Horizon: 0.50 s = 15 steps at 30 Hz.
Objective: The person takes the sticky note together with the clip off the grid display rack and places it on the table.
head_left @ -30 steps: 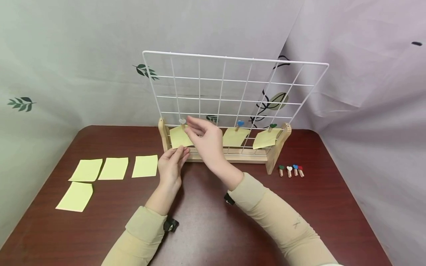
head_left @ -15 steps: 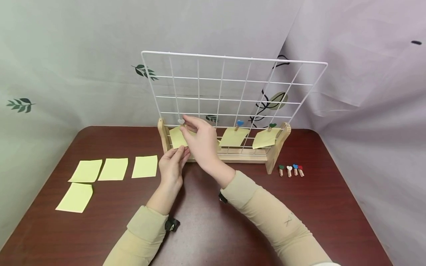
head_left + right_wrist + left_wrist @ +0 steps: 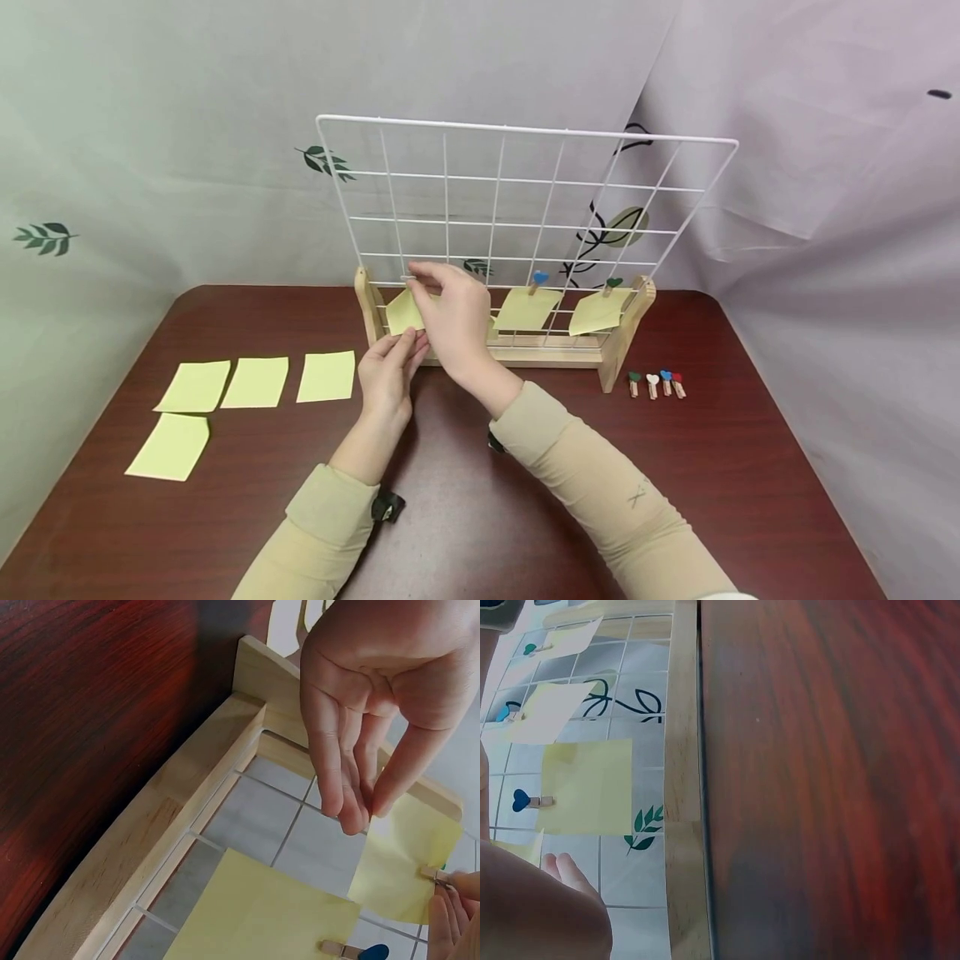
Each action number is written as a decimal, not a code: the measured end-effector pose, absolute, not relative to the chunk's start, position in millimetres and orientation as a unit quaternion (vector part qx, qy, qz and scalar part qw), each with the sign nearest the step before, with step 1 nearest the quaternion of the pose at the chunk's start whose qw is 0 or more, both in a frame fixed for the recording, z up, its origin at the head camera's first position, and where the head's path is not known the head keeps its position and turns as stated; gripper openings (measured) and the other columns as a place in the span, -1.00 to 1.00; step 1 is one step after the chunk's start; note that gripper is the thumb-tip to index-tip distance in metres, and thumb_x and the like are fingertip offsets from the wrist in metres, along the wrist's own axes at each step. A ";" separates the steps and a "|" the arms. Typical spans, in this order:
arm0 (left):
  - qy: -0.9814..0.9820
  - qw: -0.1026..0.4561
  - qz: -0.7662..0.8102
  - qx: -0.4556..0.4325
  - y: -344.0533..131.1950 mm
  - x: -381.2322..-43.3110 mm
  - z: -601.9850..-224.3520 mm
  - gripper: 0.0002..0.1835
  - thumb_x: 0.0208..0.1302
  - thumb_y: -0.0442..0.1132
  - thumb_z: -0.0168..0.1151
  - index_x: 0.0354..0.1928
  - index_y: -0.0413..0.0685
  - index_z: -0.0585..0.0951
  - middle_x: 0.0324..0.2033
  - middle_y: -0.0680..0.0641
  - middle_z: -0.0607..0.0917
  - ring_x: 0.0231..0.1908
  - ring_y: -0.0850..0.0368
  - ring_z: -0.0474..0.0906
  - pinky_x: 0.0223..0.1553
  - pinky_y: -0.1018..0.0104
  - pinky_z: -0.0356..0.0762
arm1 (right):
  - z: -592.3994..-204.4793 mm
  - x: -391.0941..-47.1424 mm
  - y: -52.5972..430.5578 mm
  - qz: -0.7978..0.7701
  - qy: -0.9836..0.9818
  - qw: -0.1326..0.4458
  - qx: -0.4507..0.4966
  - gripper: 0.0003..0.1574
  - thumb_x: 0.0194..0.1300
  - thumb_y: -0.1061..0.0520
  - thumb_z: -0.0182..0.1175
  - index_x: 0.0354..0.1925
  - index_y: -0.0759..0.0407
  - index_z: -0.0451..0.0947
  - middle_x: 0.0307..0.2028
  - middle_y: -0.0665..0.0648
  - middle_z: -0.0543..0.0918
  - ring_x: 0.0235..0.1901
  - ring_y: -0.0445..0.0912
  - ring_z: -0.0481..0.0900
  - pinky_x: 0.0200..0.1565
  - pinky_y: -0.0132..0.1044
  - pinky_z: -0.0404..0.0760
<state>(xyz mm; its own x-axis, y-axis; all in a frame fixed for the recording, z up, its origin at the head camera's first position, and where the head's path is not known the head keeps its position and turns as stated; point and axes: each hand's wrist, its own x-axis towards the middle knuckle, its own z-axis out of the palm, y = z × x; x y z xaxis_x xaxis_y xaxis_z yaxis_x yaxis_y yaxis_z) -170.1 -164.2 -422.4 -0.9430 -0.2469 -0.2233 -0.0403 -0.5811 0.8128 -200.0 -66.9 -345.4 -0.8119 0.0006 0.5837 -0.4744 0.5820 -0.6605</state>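
A yellow sticky note [image 3: 403, 312] lies against the lower left of the white wire grid [image 3: 495, 180]. My left hand [image 3: 386, 375] pinches the note's lower edge between thumb and fingers. My right hand [image 3: 456, 317] pinches a small wooden clothespin [image 3: 430, 873] at the note's upper edge; its heart is mostly hidden in the head view. Beside it on the grid, a second note [image 3: 589, 787] hangs from a clothespin with a dark blue heart [image 3: 521, 800], largely behind my right hand in the head view. Two more notes, one [image 3: 528, 309] under a blue-heart clothespin [image 3: 537, 282], hang farther right.
The grid stands in a wooden base [image 3: 547, 357] on a dark red table [image 3: 465, 500]. Several loose notes [image 3: 326, 376] lie at the left. Several heart clothespins [image 3: 652, 386] lie right of the base. A pale curtain [image 3: 187, 125] hangs behind.
My right hand has shifted slightly left. The white heart on its clothespin has turned from facing the head camera to nearly edge-on, and the note's top has shifted slightly. My left hand stays nearly still.
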 end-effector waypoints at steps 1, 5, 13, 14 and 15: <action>-0.455 0.058 -0.874 0.159 -164.4 -170.1 -422.4 -0.65 0.56 -0.44 0.17 -0.46 -0.07 0.72 -0.47 0.03 0.83 -0.34 0.27 0.83 -0.09 0.39 0.79 | -345.7 -199.9 -66.9 0.432 -0.848 0.274 0.140 -0.77 0.38 0.18 0.44 0.00 0.15 0.82 -0.09 0.08 0.89 -0.17 -0.13 0.87 -0.05 -0.33 0.75; -0.457 0.057 -0.873 0.161 -165.1 -170.0 -422.8 -0.63 0.56 -0.45 0.16 -0.47 -0.06 0.71 -0.48 0.03 0.83 -0.34 0.28 0.83 -0.09 0.39 0.79 | -347.1 -199.0 -66.7 0.414 -0.855 0.278 0.144 -0.78 0.40 0.15 0.43 0.00 0.12 0.82 -0.06 0.07 0.88 -0.13 -0.12 0.86 -0.05 -0.31 0.74; -0.465 0.056 -0.869 0.160 -166.0 -171.8 -423.7 -0.61 0.57 -0.44 0.16 -0.48 -0.02 0.72 -0.48 0.06 0.84 -0.34 0.29 0.83 -0.07 0.39 0.79 | -347.3 -198.4 -65.1 0.387 -0.864 0.281 0.160 -0.81 0.45 0.14 0.38 -0.02 0.13 0.81 -0.08 0.06 0.88 -0.14 -0.13 0.85 -0.07 -0.29 0.75; -0.465 0.056 -0.869 0.161 -166.1 -171.6 -423.3 -0.62 0.57 -0.44 0.16 -0.48 -0.02 0.72 -0.48 0.06 0.84 -0.34 0.29 0.83 -0.07 0.38 0.79 | -347.0 -198.4 -65.0 0.381 -0.865 0.282 0.163 -0.81 0.46 0.14 0.38 -0.02 0.13 0.80 -0.09 0.06 0.87 -0.14 -0.13 0.85 -0.07 -0.29 0.75; -0.464 0.055 -0.869 0.161 -166.4 -171.5 -423.3 -0.62 0.56 -0.44 0.16 -0.48 -0.02 0.72 -0.47 0.06 0.84 -0.33 0.28 0.83 -0.08 0.39 0.79 | -347.0 -198.4 -65.0 0.375 -0.868 0.281 0.165 -0.82 0.47 0.13 0.37 -0.02 0.13 0.80 -0.09 0.06 0.87 -0.14 -0.13 0.85 -0.07 -0.29 0.75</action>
<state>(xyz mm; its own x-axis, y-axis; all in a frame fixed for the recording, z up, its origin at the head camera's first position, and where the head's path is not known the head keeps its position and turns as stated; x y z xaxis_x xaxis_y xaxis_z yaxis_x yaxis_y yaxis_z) -171.5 -166.4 -423.3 -0.9423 -0.2452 -0.2278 -0.0527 -0.5633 0.8246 -198.4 -65.0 -347.0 -0.7873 -0.0753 0.6120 -0.4977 0.6635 -0.5586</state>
